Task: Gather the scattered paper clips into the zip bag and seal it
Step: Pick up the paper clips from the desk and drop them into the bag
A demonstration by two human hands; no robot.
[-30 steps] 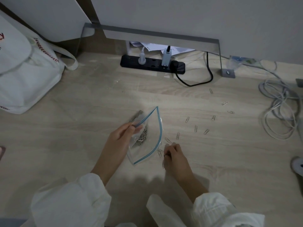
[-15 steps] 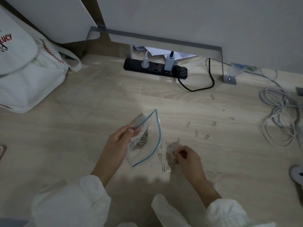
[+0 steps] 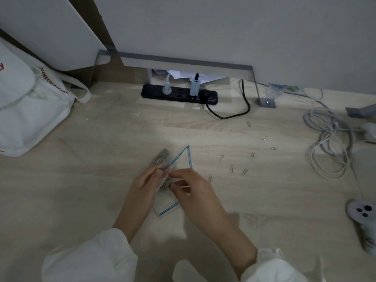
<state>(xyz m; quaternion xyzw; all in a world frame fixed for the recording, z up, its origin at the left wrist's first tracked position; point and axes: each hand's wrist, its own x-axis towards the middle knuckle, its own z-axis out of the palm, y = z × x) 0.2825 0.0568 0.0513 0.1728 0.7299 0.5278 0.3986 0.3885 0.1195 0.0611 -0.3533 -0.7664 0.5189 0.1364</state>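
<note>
**Room at left; clutter rear and right**

Open wooden surface (image 3: 81,190) is left beside the white tote bag (image 3: 30,110). The rear is taken by a power strip (image 3: 179,95). The right is hemmed by coiled grey cables (image 3: 329,143) and a white controller (image 3: 364,216), with paper clips (image 3: 232,168) scattered before them.

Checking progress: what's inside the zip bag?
A silvery clump of paper clips shows through the clear zip bag; the left hand and right hand cover the rest of its inside.

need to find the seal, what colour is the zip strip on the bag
Blue, on the clear zip bag; the head view shows it.
</note>
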